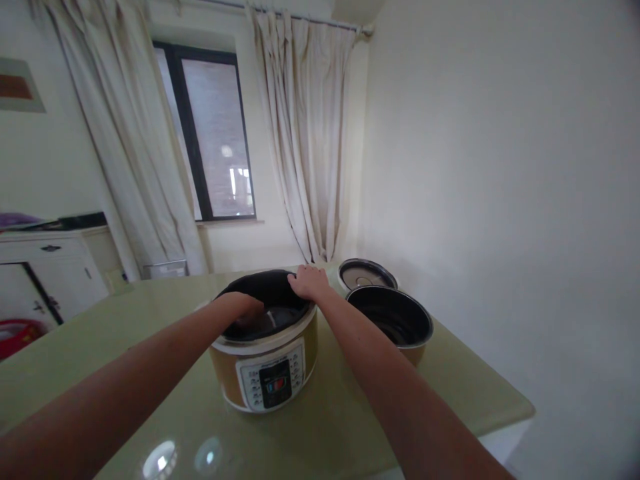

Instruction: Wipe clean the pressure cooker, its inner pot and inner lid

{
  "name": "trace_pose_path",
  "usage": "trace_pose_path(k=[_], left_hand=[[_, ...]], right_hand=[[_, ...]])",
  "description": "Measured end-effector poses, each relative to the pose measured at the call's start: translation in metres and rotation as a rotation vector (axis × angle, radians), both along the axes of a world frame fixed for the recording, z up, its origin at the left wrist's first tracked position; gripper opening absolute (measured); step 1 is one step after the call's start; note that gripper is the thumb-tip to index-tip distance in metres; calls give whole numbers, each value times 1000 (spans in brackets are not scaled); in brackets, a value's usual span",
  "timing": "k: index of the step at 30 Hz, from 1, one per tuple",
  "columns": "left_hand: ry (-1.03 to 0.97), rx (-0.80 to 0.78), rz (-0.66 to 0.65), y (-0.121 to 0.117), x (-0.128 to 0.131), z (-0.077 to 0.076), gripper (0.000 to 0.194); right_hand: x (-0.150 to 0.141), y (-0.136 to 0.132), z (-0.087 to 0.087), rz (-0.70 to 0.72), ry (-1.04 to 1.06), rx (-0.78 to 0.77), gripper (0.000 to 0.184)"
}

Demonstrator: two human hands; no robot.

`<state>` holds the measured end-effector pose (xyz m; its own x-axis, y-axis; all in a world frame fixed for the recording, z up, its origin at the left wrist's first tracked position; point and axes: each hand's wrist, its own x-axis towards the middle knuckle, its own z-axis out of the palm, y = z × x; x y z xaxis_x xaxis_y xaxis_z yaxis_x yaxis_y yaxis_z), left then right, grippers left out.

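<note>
An electric pressure cooker [227,373] without its lid stands on the table, its button panel [274,377] facing me. Down inside its dark opening is my left hand [250,308], the fingers mostly hidden in shadow, so what they touch cannot be made out. A small pale strip [271,319] shows beside that hand in the opening. My right hand [309,281] is closed over the cooker's far right rim, fingers bent over the edge. To the right of the cooker, partly behind my right forearm, sits a dark-lined inner pot [400,310].
Behind the inner pot lies a round lid [367,273] with a dark rim. The glossy green table [165,373] ends near a white wall [500,200] on the right. A window [215,133], curtains [305,133] and a white cabinet [60,267] stand beyond.
</note>
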<state>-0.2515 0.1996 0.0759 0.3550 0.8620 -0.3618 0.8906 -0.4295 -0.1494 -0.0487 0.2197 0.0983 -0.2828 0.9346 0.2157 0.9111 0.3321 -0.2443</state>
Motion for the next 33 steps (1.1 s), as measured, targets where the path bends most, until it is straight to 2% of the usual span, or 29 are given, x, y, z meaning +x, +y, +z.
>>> trace_pose_path(k=[3,7,9,11,14,20,24,29,33], left_hand=[[58,143,-4,-4,2,4,31],[52,458,-310,-2,12,16,24],[50,529,-441,3,20,24,26],[54,551,-486,6,30,30,31],[31,551,-430,5,49,32,38],[-60,464,-308,-12,68,20,63],[-50,488,-350,-8,64,21,53],[35,556,-418,6,48,31,39],[95,578,-345,2,24,35,37]], right_hand=[[2,-2,0,-3,25,-54,62],[2,-4,2,-6,30,-94,63],[2,-3,3,-12,38,-102,63],[3,-2,3,-9,68,-116,63],[5,0,3,21,132,-144,66],[8,1,4,24,194,-168,79],[7,2,2,8,176,-151,82],[8,0,1,14,178,-138,79],[9,-1,2,16,162,-144,77]])
